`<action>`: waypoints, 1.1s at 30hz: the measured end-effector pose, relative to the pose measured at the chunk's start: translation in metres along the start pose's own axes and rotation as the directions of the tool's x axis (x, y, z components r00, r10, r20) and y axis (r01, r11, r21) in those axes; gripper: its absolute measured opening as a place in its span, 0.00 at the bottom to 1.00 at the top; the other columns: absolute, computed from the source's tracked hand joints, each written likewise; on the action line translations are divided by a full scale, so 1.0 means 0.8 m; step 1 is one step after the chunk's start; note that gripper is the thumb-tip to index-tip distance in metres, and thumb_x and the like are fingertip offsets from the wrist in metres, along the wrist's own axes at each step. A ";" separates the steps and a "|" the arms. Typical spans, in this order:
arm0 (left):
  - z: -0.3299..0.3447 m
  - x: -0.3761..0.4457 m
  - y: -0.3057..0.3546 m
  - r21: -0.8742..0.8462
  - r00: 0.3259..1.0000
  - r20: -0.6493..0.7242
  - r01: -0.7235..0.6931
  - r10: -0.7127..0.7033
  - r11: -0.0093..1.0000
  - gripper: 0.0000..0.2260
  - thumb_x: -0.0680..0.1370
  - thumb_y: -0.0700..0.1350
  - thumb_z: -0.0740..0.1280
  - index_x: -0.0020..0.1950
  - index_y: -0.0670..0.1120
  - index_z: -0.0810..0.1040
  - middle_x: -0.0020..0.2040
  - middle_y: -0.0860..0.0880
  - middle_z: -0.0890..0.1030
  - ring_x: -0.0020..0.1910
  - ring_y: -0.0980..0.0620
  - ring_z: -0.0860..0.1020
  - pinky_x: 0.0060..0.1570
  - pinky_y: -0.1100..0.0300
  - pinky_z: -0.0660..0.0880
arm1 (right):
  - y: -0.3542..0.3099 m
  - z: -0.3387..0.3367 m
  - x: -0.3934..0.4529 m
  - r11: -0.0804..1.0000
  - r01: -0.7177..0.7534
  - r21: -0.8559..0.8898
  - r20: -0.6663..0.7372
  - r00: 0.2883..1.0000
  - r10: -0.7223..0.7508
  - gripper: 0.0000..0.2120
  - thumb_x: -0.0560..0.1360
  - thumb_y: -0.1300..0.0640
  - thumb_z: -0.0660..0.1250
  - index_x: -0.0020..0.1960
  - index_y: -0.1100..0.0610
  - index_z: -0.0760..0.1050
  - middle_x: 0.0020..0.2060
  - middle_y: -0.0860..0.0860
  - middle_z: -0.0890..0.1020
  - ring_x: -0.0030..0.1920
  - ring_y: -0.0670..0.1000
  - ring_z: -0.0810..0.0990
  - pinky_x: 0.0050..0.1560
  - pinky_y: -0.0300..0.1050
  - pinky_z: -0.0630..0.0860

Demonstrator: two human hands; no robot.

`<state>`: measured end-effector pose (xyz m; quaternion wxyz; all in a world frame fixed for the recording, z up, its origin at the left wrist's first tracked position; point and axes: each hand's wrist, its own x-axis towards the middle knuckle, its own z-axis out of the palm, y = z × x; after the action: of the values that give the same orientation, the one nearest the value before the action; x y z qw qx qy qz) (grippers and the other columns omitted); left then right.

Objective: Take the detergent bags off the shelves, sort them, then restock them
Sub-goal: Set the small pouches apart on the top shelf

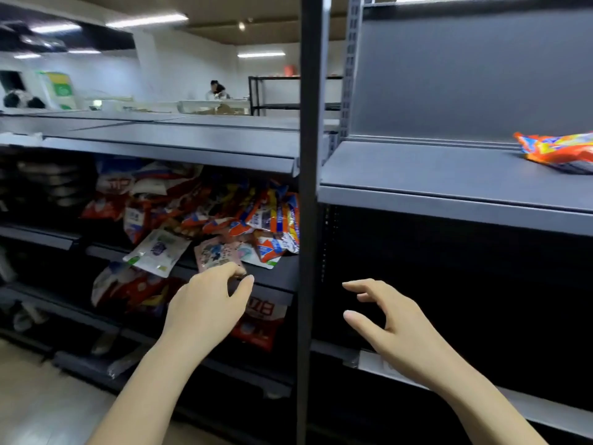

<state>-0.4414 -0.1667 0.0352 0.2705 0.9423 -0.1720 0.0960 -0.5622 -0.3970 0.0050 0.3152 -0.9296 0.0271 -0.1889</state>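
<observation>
A jumbled heap of detergent bags (224,210) in red, orange, blue and white fills the left bay's middle shelf (279,274). A pink bag (218,252) and a white bag (158,252) hang over its front edge. My left hand (208,303) reaches up to the pink bag, fingers curled over its lower edge and thumb just beneath, pinching it. More red and white bags (134,287) lie on the shelf below, and a red bag (260,326) sits under my left hand. My right hand (394,322) hovers with spread fingers in front of the dark right bay, holding nothing. One orange bag (558,152) lies on the upper right shelf (449,194).
A black upright post (308,220) separates the two bays, between my hands. The left bay's top shelf (176,142) is bare. A lower right shelf edge (401,370) runs under my right hand. A person works at a table (218,91) far behind. Light floor lies at lower left.
</observation>
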 end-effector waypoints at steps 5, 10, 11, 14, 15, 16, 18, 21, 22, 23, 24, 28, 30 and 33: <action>-0.008 0.011 -0.058 0.071 0.996 0.022 0.086 -0.088 0.994 0.14 0.80 0.58 0.57 0.60 0.54 0.75 0.44 0.56 0.78 0.44 0.53 0.77 0.41 0.57 0.73 | -0.019 0.058 0.042 0.999 0.021 0.033 0.115 0.993 -0.025 0.17 0.76 0.44 0.63 0.64 0.37 0.67 0.57 0.31 0.72 0.60 0.33 0.70 0.55 0.31 0.69; -0.007 0.044 -0.122 0.105 0.987 0.029 0.153 -0.157 0.983 0.15 0.80 0.58 0.57 0.64 0.55 0.73 0.56 0.56 0.78 0.53 0.53 0.76 0.45 0.59 0.70 | -0.034 0.114 0.094 0.999 0.016 0.047 0.186 0.982 -0.024 0.18 0.76 0.44 0.63 0.65 0.38 0.66 0.58 0.32 0.71 0.58 0.33 0.71 0.53 0.29 0.68; -0.005 0.055 -0.136 0.108 0.985 0.033 0.164 -0.168 0.981 0.15 0.80 0.57 0.57 0.64 0.55 0.73 0.57 0.56 0.78 0.54 0.54 0.76 0.45 0.59 0.70 | -0.036 0.125 0.106 0.999 0.007 0.052 0.194 0.981 -0.017 0.18 0.77 0.44 0.63 0.66 0.39 0.66 0.59 0.33 0.71 0.58 0.35 0.71 0.54 0.31 0.68; -0.001 0.092 -0.180 0.121 0.980 0.038 0.192 -0.198 0.974 0.16 0.80 0.57 0.57 0.64 0.55 0.73 0.56 0.56 0.78 0.53 0.54 0.76 0.44 0.59 0.71 | -0.039 0.161 0.145 0.999 -0.012 0.053 0.210 0.978 0.001 0.19 0.77 0.45 0.63 0.67 0.42 0.67 0.61 0.36 0.71 0.61 0.37 0.71 0.58 0.34 0.68; 0.000 0.106 -0.194 0.128 0.977 0.037 0.202 -0.208 0.971 0.16 0.80 0.58 0.57 0.64 0.55 0.73 0.55 0.55 0.79 0.51 0.53 0.77 0.44 0.58 0.73 | -0.039 0.172 0.159 0.998 -0.023 0.062 0.218 0.976 0.009 0.19 0.77 0.45 0.63 0.67 0.43 0.67 0.62 0.36 0.71 0.61 0.38 0.70 0.59 0.35 0.68; 0.001 0.120 -0.208 0.136 0.976 0.035 0.209 -0.215 0.968 0.16 0.80 0.58 0.57 0.64 0.55 0.73 0.52 0.54 0.79 0.49 0.53 0.78 0.43 0.58 0.74 | -0.039 0.184 0.174 0.997 -0.034 0.071 0.221 0.975 0.018 0.19 0.77 0.45 0.63 0.67 0.43 0.67 0.62 0.37 0.71 0.61 0.38 0.71 0.59 0.36 0.69; 0.001 0.146 -0.233 0.152 0.973 0.036 0.219 -0.227 0.964 0.15 0.80 0.58 0.57 0.63 0.54 0.73 0.44 0.54 0.79 0.42 0.53 0.78 0.40 0.58 0.74 | -0.039 0.206 0.203 0.995 -0.057 0.080 0.223 0.974 0.037 0.18 0.77 0.45 0.63 0.66 0.43 0.68 0.61 0.37 0.72 0.60 0.38 0.71 0.58 0.35 0.68; 0.000 0.187 -0.267 0.173 0.968 0.033 0.239 -0.248 0.956 0.15 0.80 0.57 0.57 0.62 0.54 0.74 0.46 0.55 0.79 0.42 0.53 0.78 0.42 0.56 0.77 | -0.040 0.238 0.246 0.993 -0.088 0.085 0.232 0.970 0.066 0.18 0.77 0.47 0.64 0.66 0.45 0.70 0.61 0.39 0.74 0.59 0.39 0.73 0.53 0.33 0.68; 0.000 0.200 -0.278 0.182 0.967 0.030 0.243 -0.253 0.953 0.15 0.79 0.57 0.57 0.61 0.54 0.73 0.48 0.54 0.80 0.43 0.52 0.79 0.44 0.56 0.77 | -0.040 0.249 0.260 0.993 -0.094 0.076 0.233 0.970 0.074 0.18 0.77 0.47 0.64 0.65 0.46 0.70 0.61 0.41 0.75 0.58 0.40 0.74 0.52 0.34 0.69; -0.001 0.211 -0.289 0.191 0.966 0.026 0.247 -0.257 0.950 0.15 0.79 0.57 0.57 0.62 0.53 0.73 0.50 0.53 0.80 0.43 0.51 0.78 0.44 0.55 0.77 | -0.041 0.259 0.274 0.993 -0.101 0.067 0.234 0.969 0.083 0.17 0.77 0.47 0.64 0.65 0.47 0.71 0.61 0.42 0.76 0.57 0.40 0.74 0.52 0.34 0.69; 0.000 0.221 -0.299 0.195 0.965 0.022 0.253 -0.262 0.948 0.15 0.79 0.57 0.57 0.62 0.53 0.73 0.52 0.53 0.80 0.43 0.51 0.78 0.44 0.56 0.77 | -0.042 0.267 0.285 0.992 -0.112 0.060 0.238 0.967 0.095 0.17 0.77 0.48 0.64 0.65 0.48 0.71 0.61 0.44 0.76 0.56 0.41 0.74 0.51 0.34 0.69; 0.006 0.254 -0.332 0.186 0.956 0.058 0.273 -0.288 0.944 0.18 0.79 0.56 0.57 0.68 0.54 0.70 0.59 0.51 0.78 0.46 0.50 0.77 0.43 0.57 0.75 | -0.044 0.289 0.320 0.984 -0.178 0.020 0.283 0.945 0.165 0.18 0.78 0.49 0.62 0.67 0.50 0.69 0.64 0.45 0.73 0.58 0.43 0.72 0.53 0.36 0.67; 0.011 0.270 -0.345 0.179 0.954 0.095 0.264 -0.284 0.948 0.20 0.79 0.56 0.57 0.70 0.53 0.69 0.64 0.51 0.76 0.54 0.49 0.77 0.45 0.58 0.73 | -0.044 0.296 0.330 0.976 -0.216 0.008 0.297 0.933 0.204 0.19 0.78 0.49 0.63 0.68 0.50 0.69 0.65 0.46 0.73 0.61 0.45 0.72 0.56 0.39 0.69; 0.018 0.297 -0.362 0.167 0.956 0.140 0.234 -0.258 0.958 0.18 0.80 0.55 0.57 0.68 0.52 0.71 0.64 0.51 0.76 0.57 0.49 0.77 0.45 0.58 0.74 | -0.042 0.305 0.345 0.958 -0.286 0.008 0.280 0.920 0.273 0.19 0.77 0.48 0.63 0.67 0.49 0.70 0.65 0.46 0.74 0.62 0.46 0.73 0.61 0.45 0.72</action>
<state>-0.1118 -0.0094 -0.0493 0.1948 0.9786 -0.0665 -0.0021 -0.2189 -0.2761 -0.0611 0.3623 -0.9254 0.1106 -0.0111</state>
